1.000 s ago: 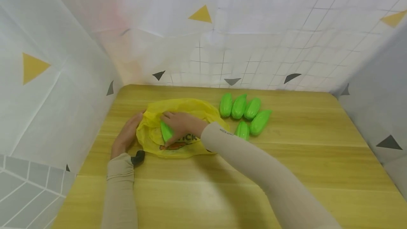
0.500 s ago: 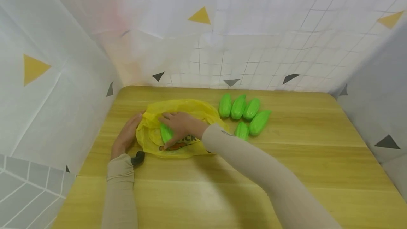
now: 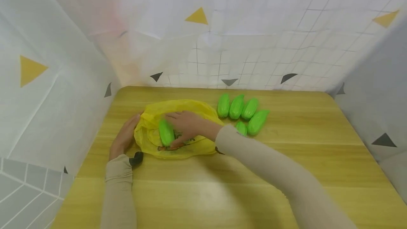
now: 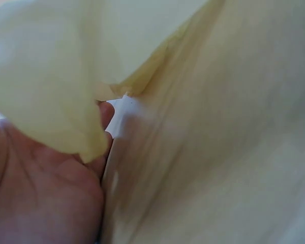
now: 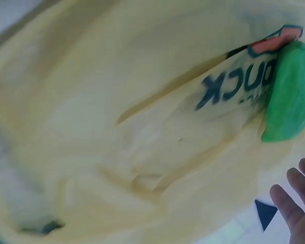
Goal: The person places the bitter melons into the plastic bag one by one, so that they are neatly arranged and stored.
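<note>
A yellow plastic bag (image 3: 190, 144) with dark print lies on the wooden table (image 3: 222, 193), left of centre. One green plastic vegetable (image 3: 166, 132) rests at the bag's mouth; the right wrist view shows that green piece (image 5: 290, 96) against the printed film. My right hand (image 3: 187, 124) hovers just right of it with fingers (image 5: 295, 203) spread, holding nothing. My left hand (image 3: 124, 136) lies at the bag's left edge and holds the film, which drapes across its fingers (image 4: 104, 113).
Several more green vegetables (image 3: 236, 106) lie in a cluster right of the bag. White patterned sheets (image 3: 63, 80) wall the table on the left, back and right. A small black device (image 3: 136, 158) sits at my left wrist.
My right hand has let go of the green piece and drawn back to the right. The piece now lies uncovered at the bag's mouth. The left hand has stayed put.
</note>
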The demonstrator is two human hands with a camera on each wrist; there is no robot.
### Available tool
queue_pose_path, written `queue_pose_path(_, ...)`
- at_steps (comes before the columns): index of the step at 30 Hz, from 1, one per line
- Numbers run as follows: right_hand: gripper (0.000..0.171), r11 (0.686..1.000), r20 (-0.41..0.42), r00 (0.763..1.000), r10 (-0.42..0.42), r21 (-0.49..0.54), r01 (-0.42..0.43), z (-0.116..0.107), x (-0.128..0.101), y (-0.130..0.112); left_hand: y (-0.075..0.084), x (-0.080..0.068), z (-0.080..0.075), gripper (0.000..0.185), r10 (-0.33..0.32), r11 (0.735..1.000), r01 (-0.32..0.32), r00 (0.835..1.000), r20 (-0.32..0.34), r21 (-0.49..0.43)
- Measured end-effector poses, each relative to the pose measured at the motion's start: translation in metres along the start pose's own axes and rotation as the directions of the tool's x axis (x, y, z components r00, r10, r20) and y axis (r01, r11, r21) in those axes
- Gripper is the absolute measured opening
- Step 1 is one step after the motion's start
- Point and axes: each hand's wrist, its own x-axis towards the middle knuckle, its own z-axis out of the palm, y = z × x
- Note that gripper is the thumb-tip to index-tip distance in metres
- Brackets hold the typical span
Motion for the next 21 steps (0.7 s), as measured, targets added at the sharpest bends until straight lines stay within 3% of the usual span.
queue_pose_path(6,0.107,0.995,-0.013,0.998,0.067,0.078,-0.065,-0.004,-0.038,0.024,0.0,-0.001,-0.001,0.061,0.011,1.0,-0.011,1.0,0.005,0.011)
queue_pose_path(15,0.107,0.968,-0.08,0.978,0.193,0.178,-0.177,0.009,-0.095,0.075,-0.017,0.013,-0.008,0.064,-0.007,1.0,0.007,1.0,-0.004,0.03)
queue_pose_path(21,0.106,0.944,-0.119,0.956,0.269,0.228,-0.237,0.02,-0.131,0.102,-0.008,0.008,-0.006,0.063,-0.007,1.0,0.007,1.0,0.006,0.028)
